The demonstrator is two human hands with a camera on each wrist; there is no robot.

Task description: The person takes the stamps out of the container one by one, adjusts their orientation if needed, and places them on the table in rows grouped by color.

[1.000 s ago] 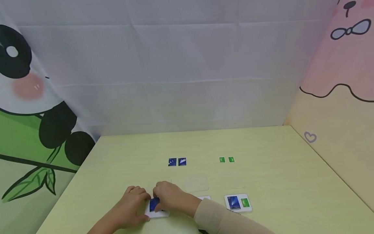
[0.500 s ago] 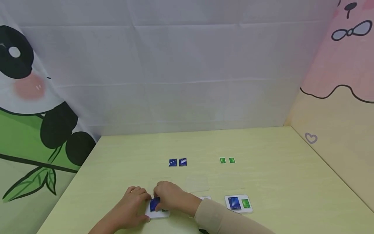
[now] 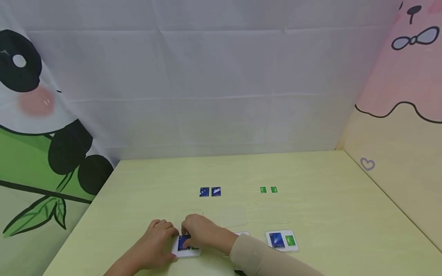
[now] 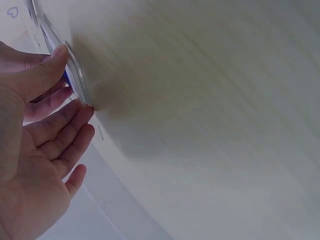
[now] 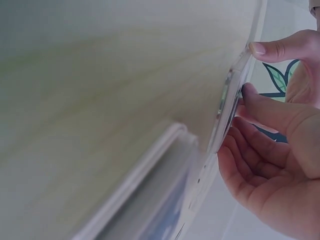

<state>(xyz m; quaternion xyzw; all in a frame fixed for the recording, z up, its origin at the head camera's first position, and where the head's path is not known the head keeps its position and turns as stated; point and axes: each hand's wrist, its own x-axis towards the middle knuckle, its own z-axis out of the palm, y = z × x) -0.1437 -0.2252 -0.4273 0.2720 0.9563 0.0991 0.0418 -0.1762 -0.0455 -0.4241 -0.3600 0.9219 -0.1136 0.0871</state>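
Note:
A flat white rounded plate (image 3: pixel 179 253) lies on the table in front of me. My left hand (image 3: pixel 156 243) grips its left side, thumb at the near corner and fingers at the far one; its other fingers extend loosely in the left wrist view. On the plate is a small blue picture card (image 3: pixel 182 242), beside a green one mostly hidden by my right hand (image 3: pixel 202 231). That hand pinches the blue card, thumb on its face and forefinger at its far edge. In the right wrist view, the right thumb (image 5: pixel 255 92) is on the plate's (image 5: pixel 231 100) face.
To the right lies a similar white plate (image 3: pixel 294 234) with a blue and a green picture; another (image 3: pixel 243 232) is partly behind my right arm. Clear sheets (image 3: pixel 233 216) lie beyond. Farther back are two blue cards (image 3: pixel 204 191) and two green cards (image 3: pixel 263 189).
The blue card has shifted slightly toward me and sits straighter on the white plate, where it was tilted before. Both hands have barely moved.

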